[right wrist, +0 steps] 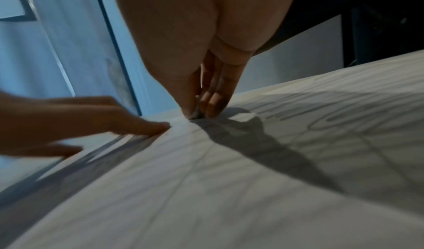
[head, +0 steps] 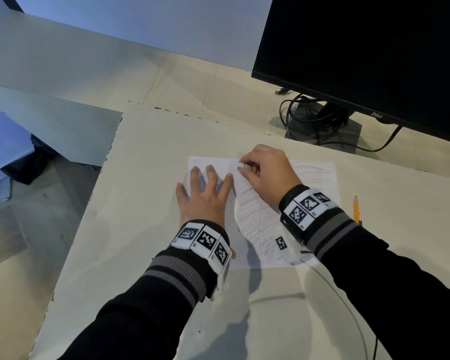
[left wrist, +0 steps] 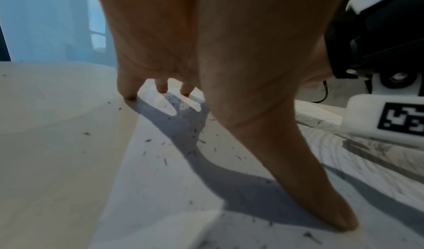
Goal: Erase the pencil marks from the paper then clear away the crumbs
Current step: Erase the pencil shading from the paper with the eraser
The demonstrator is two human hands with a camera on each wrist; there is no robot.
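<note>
A white sheet of paper lies on the pale table, covered in grey pencil scribbles over its middle and right. My left hand lies flat with spread fingers on the sheet's left part, pressing it down. My right hand pinches a small white eraser between thumb and fingers near the paper's top edge, its tip on the sheet. Dark eraser crumbs dot the paper's left side and the table beside it. In the right wrist view the eraser touches the paper.
A yellow pencil lies to the right of the sheet. A black monitor with its stand and cables occupies the back right. The table's left edge drops to the floor. A thin cable runs beside my right sleeve.
</note>
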